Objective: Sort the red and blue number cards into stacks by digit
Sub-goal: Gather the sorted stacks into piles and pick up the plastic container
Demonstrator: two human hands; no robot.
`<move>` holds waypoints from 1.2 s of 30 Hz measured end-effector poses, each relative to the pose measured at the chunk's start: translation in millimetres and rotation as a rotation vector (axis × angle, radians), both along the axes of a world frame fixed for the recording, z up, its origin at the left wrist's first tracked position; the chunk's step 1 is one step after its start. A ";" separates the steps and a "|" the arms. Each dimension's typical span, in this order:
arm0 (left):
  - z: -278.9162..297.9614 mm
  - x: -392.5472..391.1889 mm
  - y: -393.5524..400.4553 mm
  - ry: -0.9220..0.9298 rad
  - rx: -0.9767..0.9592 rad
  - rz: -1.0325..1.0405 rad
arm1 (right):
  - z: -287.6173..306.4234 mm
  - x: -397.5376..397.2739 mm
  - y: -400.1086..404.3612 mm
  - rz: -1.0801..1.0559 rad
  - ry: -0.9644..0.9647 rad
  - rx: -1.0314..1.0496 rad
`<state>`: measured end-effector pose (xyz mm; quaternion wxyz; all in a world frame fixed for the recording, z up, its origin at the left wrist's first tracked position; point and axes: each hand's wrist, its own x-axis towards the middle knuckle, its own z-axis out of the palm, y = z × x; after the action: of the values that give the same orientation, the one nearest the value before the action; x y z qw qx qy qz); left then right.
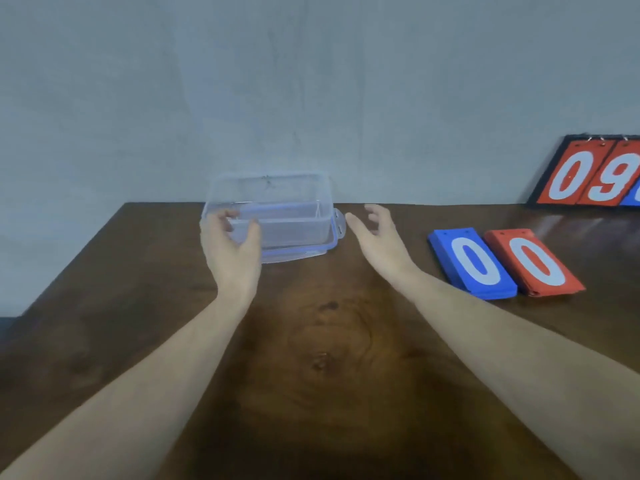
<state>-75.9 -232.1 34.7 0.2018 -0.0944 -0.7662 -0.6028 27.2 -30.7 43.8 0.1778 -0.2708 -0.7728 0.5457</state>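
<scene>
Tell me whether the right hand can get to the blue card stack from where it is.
Probably yes. The right hand hangs open beside the clear container, and only bare table lies between it and the blue card stack to its right.

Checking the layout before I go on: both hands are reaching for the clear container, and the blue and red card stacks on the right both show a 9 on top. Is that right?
Not quite. In the head view the blue stack and red stack both show a 0 on top, not a 9. The rest holds: the left hand and right hand reach for the clear container.
</scene>
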 end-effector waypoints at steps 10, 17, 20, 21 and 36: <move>-7.7 -81.8 -59.1 -0.622 0.027 -0.396 | 0.1 -56.8 -27.8 0.086 -0.174 -0.174; 3.1 -54.2 -76.4 -0.572 -0.110 -0.458 | 1.7 -24.3 -31.5 0.112 -0.134 -0.234; 13.3 -26.5 -88.4 -0.564 -0.143 -0.513 | 4.3 7.7 -35.0 0.105 -0.152 -0.219; 14.8 -18.9 -93.4 -0.572 -0.166 -0.533 | 4.5 20.0 -37.0 0.101 -0.153 -0.214; 69.8 60.3 -91.3 -0.519 -0.397 -0.729 | 58.7 128.9 -21.9 0.100 -0.394 0.342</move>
<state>-15.6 -323.5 104.6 -0.2416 -0.2398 -0.8084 -0.4803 156.1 -52.7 102.5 0.0400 -0.2995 -0.8859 0.3520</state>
